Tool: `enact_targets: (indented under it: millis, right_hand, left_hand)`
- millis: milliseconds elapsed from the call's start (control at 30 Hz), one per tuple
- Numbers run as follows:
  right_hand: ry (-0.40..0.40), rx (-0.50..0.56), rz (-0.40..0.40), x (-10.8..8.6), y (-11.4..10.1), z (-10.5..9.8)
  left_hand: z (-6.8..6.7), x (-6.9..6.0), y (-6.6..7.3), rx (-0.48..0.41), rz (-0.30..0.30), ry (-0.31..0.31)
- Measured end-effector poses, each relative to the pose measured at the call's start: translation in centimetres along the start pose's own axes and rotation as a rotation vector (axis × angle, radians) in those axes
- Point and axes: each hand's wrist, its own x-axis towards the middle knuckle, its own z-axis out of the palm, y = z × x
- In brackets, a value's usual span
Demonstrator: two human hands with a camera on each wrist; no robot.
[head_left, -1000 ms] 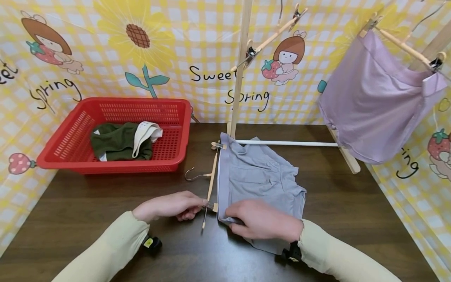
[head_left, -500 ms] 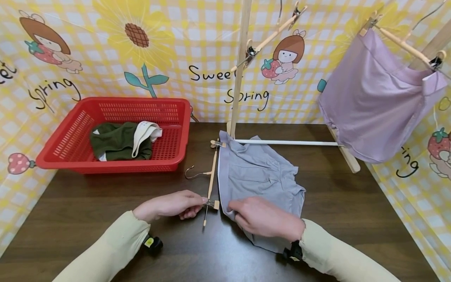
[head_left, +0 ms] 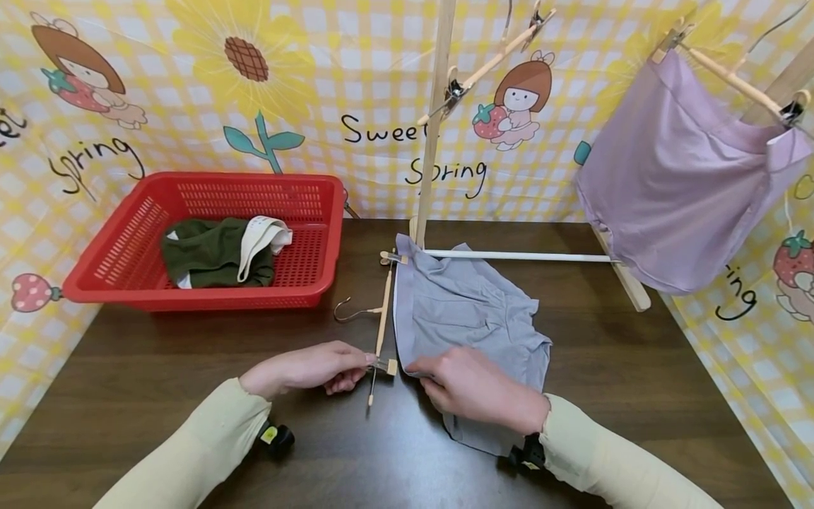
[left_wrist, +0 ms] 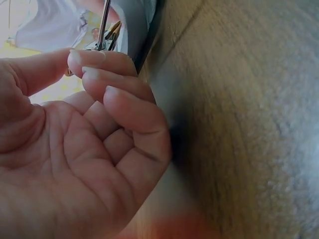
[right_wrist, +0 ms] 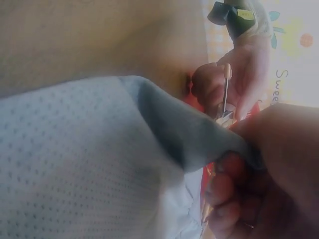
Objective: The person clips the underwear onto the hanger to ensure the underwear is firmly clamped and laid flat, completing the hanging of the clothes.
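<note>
Grey shorts (head_left: 470, 311) lie on the table, waistband to the left, beside a wooden clip hanger (head_left: 384, 318). The far clip (head_left: 396, 259) is on the waistband's far end. My left hand (head_left: 311, 369) pinches the near clip (head_left: 391, 367) between thumb and fingertips; its padded tip stands just apart from the cloth. With thumb and fingers, my right hand (head_left: 480, 390) pinches the waistband's near corner. In the right wrist view the raised grey cloth (right_wrist: 194, 139) runs into the right hand's fingers. The left wrist view shows the left hand's curled fingers (left_wrist: 134, 114) close above the table.
A red basket (head_left: 203, 300) with a dark green garment (head_left: 210, 251) stands at the back left. Behind the shorts rises a wooden rack post (head_left: 432, 155) with a white crossbar (head_left: 521, 255). Lilac shorts (head_left: 680, 177) and another clip hanger (head_left: 492, 63) hang at the right.
The waistband's near corner has been lifted and drawn slightly away from me by my right hand. The left hand's clip has shifted a little in the same direction; the left hand barely moves.
</note>
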Motion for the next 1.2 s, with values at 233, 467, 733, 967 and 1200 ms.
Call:
enact_targets:
  millis: [233,467,733,967,1200]
  right_hand:
    - [-0.048,0.065,0.049,-0.1,-0.3,-0.5]
    - [-0.076,0.116,0.064,0.0,-0.4,-0.8]
    - [-0.089,0.169,0.068,0.1,-0.7,-1.0]
    - [-0.119,0.167,-0.009,-0.2,-1.4,-0.7]
    - [-0.096,0.133,-0.083,0.2,-2.3,-0.6]
  left_hand:
    - [0.1,0.3,-0.4,-0.077,0.005,0.018]
    - [0.0,0.5,-0.9,-0.183,-0.006,0.001]
    - [0.0,0.6,-1.1,-0.215,-0.008,-0.016]
    - [0.1,0.6,-1.1,-0.201,0.008,0.003]
    - [0.2,0.8,-1.0,-0.181,-0.002,0.008]
